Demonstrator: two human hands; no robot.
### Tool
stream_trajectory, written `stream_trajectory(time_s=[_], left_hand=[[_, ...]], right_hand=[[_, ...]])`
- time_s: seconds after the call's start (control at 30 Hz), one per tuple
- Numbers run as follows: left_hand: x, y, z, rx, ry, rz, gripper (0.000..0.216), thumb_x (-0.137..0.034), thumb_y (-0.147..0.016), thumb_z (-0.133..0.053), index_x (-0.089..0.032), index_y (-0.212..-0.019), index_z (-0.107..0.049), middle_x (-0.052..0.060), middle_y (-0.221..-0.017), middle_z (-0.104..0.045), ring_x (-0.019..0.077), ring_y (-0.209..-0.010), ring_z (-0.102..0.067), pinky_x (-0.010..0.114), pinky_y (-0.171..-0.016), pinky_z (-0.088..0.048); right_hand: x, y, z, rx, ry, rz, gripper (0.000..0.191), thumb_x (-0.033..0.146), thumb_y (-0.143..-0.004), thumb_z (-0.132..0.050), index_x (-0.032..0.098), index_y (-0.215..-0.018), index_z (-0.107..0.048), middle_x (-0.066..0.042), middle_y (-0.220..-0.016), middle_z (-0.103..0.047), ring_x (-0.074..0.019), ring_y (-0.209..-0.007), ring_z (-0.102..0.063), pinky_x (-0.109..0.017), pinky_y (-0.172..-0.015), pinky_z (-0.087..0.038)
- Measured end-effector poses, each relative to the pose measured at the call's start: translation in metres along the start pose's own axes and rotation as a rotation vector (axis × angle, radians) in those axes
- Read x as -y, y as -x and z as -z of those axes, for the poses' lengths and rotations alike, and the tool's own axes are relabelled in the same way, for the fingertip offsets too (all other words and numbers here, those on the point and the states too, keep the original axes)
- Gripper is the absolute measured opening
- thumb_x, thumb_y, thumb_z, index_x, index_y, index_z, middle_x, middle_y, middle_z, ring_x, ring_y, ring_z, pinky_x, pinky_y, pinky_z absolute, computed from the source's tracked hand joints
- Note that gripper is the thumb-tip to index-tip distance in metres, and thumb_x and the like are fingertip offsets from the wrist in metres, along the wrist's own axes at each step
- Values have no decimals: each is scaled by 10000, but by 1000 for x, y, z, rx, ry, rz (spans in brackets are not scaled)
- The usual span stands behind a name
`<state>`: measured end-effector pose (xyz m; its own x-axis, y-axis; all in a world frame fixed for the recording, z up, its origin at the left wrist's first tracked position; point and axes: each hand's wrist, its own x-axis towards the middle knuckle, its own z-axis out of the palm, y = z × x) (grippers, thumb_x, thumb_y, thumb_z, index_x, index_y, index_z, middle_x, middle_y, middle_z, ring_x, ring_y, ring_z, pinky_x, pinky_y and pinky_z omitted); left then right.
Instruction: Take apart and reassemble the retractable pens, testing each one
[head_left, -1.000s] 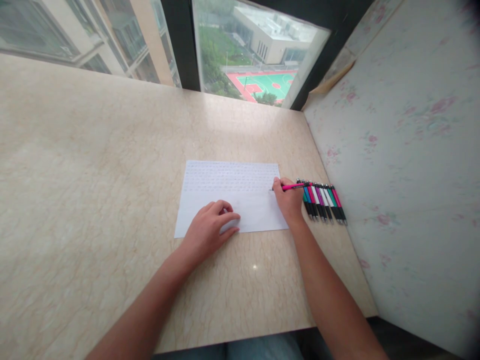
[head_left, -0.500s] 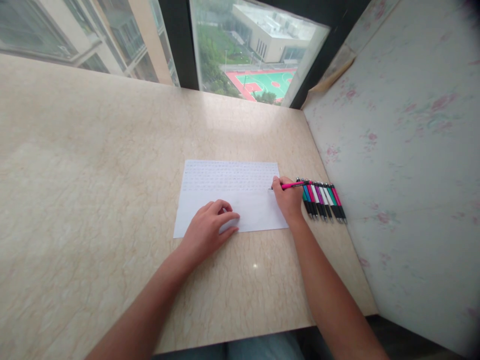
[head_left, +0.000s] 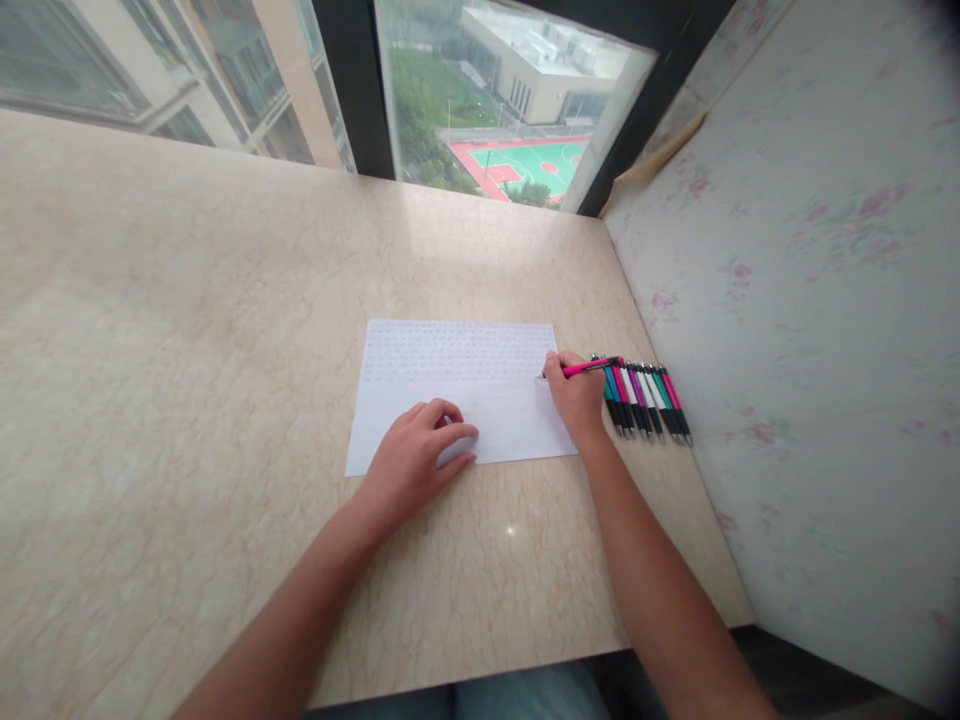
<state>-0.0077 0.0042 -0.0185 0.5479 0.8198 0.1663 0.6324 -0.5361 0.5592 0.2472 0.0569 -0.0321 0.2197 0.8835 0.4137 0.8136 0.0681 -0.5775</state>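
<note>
A white sheet of paper [head_left: 517,420] lies on the marble-patterned surface, with several lines of small handwriting across its upper part. My right hand [head_left: 577,395] grips a pink pen [head_left: 589,367] with black parts at the sheet's right side. The pen's tip meets the paper near the right end of the lowest written line. On the sheet's lower left part rests my left hand [head_left: 424,445], its fingers bent and apart, holding nothing. The writing is too small to read.
A row of several pens [head_left: 645,400] in different colours lies right of the paper, close to my right hand. Beyond it rises a flower-patterned wall [head_left: 810,340]. A dark-framed window [head_left: 517,110] bounds the far side of the marble-patterned surface [head_left: 187,350].
The pen in my right hand tilts very slightly differently, its rear end a touch higher. My left hand and the paper stay in place; the whole view shifts a little.
</note>
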Motion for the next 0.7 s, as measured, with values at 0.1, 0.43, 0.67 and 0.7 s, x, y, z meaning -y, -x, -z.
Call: stream_trajectory(time_s=[0.1,0.43,0.67,0.7], left_hand=[[0,0,0,3,-2,2,174,-274,-845,-650,-250,-1010,-703,71,-1077,-611,229,-931,-586,382,-805,-489],[0,-1,-1,18,-17,5,181,-278,-856,-641,-237,-1023,-699,74,-1087,-600,228,-945,-583,385,-824,-484],[0,0,0,8,-8,1,181,-271,-851,-640,-244,-1022,-695,71,-1084,-605,225,-938,-587,386,-818,-489],[0,0,0,7,-9,1,182,-272,-852,-639,-243,-1023,-694,72,-1084,-606,226,-939,-587,389,-820,-490]], right_hand=[[0,0,-1,-29,28,5,406,336,-902,-482,207,-521,-425,37,-464,-409,-108,-465,-367,-270,-517,-251],[1,0,0,0,43,-2,408,341,-895,-485,200,-515,-431,44,-469,-389,-103,-478,-354,-270,-527,-245],[-1,1,6,40,-448,-245,432,551,-919,-465,191,-727,-606,37,-557,-479,-120,-539,-464,-246,-550,-364],[-1,1,7,46,-521,-251,431,549,-930,-445,192,-759,-615,36,-571,-483,-121,-549,-472,-244,-551,-370]])
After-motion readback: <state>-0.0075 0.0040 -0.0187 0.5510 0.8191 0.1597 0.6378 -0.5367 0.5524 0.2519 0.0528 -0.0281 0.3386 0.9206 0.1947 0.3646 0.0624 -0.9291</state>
